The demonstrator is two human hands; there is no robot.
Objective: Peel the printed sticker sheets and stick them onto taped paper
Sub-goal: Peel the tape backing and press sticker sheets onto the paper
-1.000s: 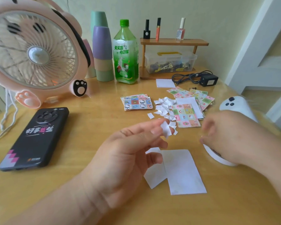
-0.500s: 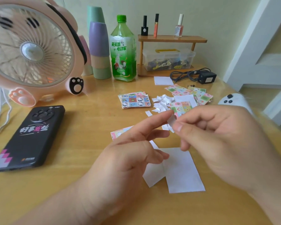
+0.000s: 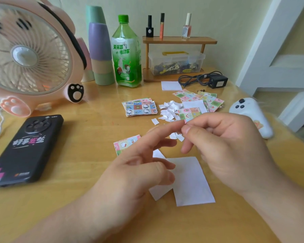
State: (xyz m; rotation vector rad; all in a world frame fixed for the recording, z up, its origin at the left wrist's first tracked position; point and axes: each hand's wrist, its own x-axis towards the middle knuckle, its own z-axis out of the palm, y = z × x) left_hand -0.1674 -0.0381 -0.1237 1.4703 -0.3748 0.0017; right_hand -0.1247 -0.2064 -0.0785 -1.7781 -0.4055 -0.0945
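Over white paper (image 3: 191, 186), left hand (image 3: 135, 172), grip loose; forefinger meeting right hand (image 3: 232, 148) — its grip pinched, contents unclear

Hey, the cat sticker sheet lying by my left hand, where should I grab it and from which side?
Pinch its far left corner, coming in from the left. The sheet lies flat on the table, and your left hand covers its right part, so only that corner and left edge are free. Likely lift the edge with a nail first.
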